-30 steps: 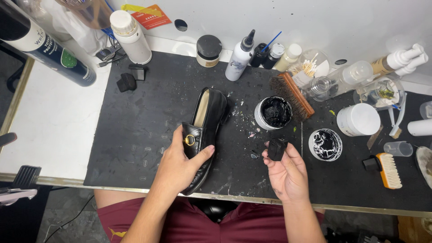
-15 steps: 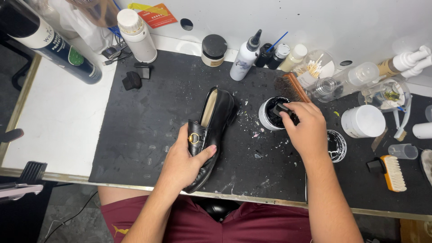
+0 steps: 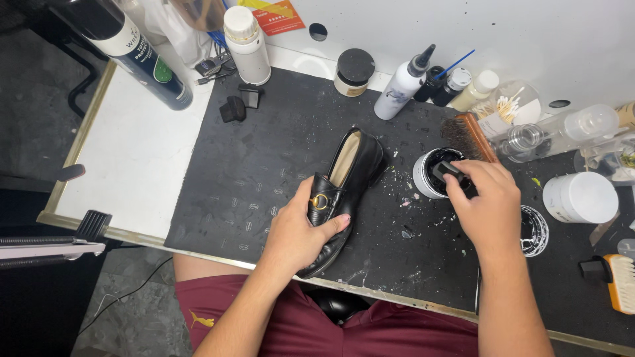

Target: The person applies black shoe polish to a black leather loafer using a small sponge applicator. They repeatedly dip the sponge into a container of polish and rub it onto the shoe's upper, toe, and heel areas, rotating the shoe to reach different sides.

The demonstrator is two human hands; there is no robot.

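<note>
Gripping a black loafer (image 3: 344, 192), the left hand (image 3: 301, 231) curled tight.
Right hand (image 3: 486, 208) fingers (image 3: 463, 182) pinched a dark sponge (image 3: 446, 170) inside the polish jar (image 3: 433, 173).

White table (image 3: 126, 165), black mat (image 3: 264, 172), loafer (image 3: 347, 178), open jar (image 3: 433, 175)

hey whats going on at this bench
A person sits at a black mat spattered with pale flecks. The left hand grips a black loafer lying on the mat, thumb across its metal buckle. The right hand presses a small black applicator into an open tub of black polish. A wooden brush, bottles and a white jar stand around them.
</note>
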